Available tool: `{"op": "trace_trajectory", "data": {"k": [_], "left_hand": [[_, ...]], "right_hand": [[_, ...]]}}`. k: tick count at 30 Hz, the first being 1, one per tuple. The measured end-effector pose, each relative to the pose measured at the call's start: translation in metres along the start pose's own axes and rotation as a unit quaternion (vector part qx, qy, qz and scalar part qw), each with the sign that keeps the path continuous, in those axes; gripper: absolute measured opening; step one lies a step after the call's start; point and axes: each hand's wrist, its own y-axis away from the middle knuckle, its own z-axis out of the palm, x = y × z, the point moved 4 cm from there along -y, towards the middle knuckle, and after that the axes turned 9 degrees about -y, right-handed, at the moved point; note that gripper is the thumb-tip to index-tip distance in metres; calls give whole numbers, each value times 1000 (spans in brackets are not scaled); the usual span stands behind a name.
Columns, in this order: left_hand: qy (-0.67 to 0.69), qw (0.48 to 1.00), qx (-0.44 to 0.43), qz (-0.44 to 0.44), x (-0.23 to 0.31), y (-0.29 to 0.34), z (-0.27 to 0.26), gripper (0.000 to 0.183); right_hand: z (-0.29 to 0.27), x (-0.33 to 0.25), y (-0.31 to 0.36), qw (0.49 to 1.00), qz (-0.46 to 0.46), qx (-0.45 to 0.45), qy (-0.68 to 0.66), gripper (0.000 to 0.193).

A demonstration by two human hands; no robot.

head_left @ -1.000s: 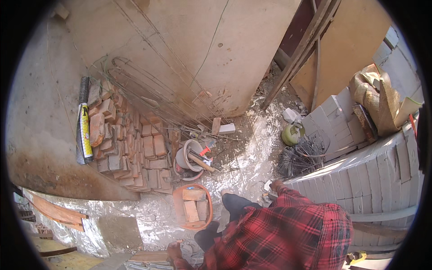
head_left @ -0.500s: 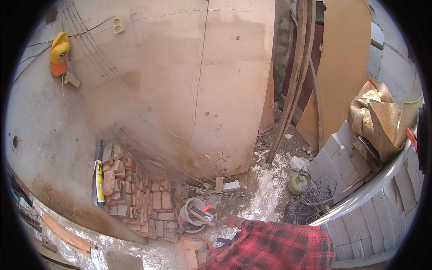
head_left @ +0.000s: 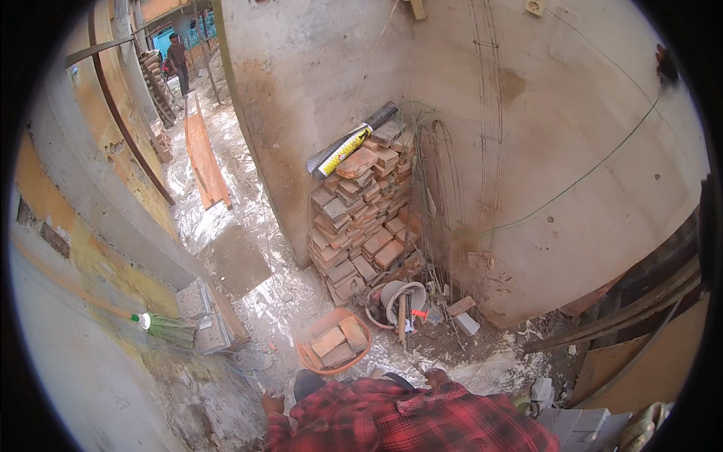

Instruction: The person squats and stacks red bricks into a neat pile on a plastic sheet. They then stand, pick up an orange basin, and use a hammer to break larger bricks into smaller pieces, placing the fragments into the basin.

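My left hand [head_left: 273, 403] is low at the left, in front of the plaster wall's base. Its fingers look curled, and a small pale end shows above them that I cannot make out. To the right, my right hand [head_left: 437, 377] sticks out of a red plaid sleeve, fingers closed; whatever is in them is too small to name. Between the hands and farther off stands an orange basin [head_left: 303, 353] with several bricks [head_left: 329, 341] in it. Beyond the right hand, a grey bucket [head_left: 419, 288] holds wooden-handled tools and something with an orange-red end.
A tall stack of bricks [head_left: 354, 226] fills the wall corner, with a black mesh roll [head_left: 351, 141] on top. Long planks [head_left: 203, 162] lie on the floor at far left, where a person [head_left: 178, 64] stands. A green broom [head_left: 169, 328] leans left; boards [head_left: 640, 358] stand right.
My view has swung left, bringing the passage, planks and distant person into sight. My left hand now shows. The brick stack and bucket have shifted rightward in the picture.
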Motion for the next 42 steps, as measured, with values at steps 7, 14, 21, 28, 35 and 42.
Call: {"op": "trace_trajectory", "data": {"k": [7,14,21,28,35,42], "left_hand": [[-107,986,-124,33,23,-16,8,39],[-124,923,-208,298,254,31,135,40],[-113,793,-323,503,448,203,230,41],[-113,671,-423,598,541,361,265,42],[-126,610,-472,624,591,461,327,43],[-104,604,-478,629,689,557,431,44]], "right_hand": [[10,-148,-10,966,-214,57,-135,48],[-82,-114,108,987,-116,91,-63,48],[-117,73,156,860,51,326,-389,40],[-25,185,221,760,236,403,-452,51],[-60,264,265,625,255,476,-564,45],[-193,358,267,533,225,545,-607,40]]}}
